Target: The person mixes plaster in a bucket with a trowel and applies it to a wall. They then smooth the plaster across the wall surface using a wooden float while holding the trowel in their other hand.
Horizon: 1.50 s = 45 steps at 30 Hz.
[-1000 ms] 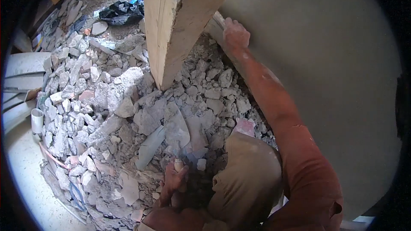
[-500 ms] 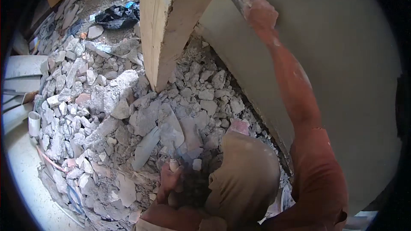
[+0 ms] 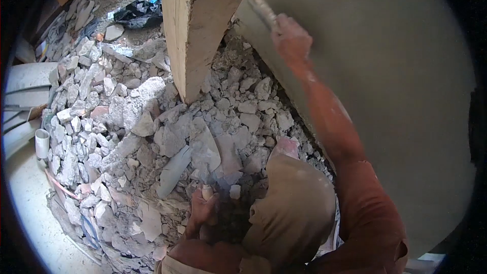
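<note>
My right hand (image 3: 292,38) is closed round a plastering trowel (image 3: 263,7), seen nearly edge-on, against the smooth grey plastered wall (image 3: 395,96). Part of its handle is hidden by the fingers. Low in the view, my left hand (image 3: 203,208) grips the handle of a pointing trowel (image 3: 205,149). Its dusty grey blade points away from me, just over the rubble (image 3: 147,162). My bent knee (image 3: 297,198) in tan trousers is between the left hand and the wall.
A thick wooden post (image 3: 198,30) stands in the rubble close to the wall. A black plastic bag (image 3: 138,15) lies at the back left. Along the left are pale boards (image 3: 30,78), a white pipe piece (image 3: 42,143) and a pale floor (image 3: 25,193).
My right hand and its trowel have moved down and left across the wall, to a spot beside the post. My left hand stays nearly in place, holding its trowel.
</note>
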Each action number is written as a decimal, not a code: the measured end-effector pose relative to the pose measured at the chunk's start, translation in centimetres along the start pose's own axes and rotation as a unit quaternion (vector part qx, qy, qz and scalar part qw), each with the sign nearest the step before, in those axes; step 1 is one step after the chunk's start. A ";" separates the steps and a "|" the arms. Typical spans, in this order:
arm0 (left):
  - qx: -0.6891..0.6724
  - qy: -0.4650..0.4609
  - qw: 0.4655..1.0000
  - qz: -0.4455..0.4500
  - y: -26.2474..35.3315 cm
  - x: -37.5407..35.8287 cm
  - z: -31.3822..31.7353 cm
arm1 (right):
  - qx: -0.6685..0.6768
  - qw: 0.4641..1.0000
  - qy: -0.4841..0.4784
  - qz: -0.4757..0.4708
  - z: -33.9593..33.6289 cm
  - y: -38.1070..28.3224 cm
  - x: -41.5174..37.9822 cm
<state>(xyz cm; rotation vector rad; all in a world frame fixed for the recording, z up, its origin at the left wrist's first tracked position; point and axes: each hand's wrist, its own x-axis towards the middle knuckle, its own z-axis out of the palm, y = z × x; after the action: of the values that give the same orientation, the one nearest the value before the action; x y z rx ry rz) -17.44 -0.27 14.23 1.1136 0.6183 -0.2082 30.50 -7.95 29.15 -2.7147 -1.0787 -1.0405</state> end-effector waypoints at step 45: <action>-0.021 -0.008 0.999 -0.030 0.8 -0.1 0.2 | -0.042 0.998 -0.031 0.028 -3.7 1.4 -1.3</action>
<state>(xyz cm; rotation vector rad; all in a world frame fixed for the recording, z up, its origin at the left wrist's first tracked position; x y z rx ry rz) -17.09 -0.12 14.90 1.0536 0.6389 -0.2542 28.55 -10.77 31.51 -2.8444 -0.9819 -1.0221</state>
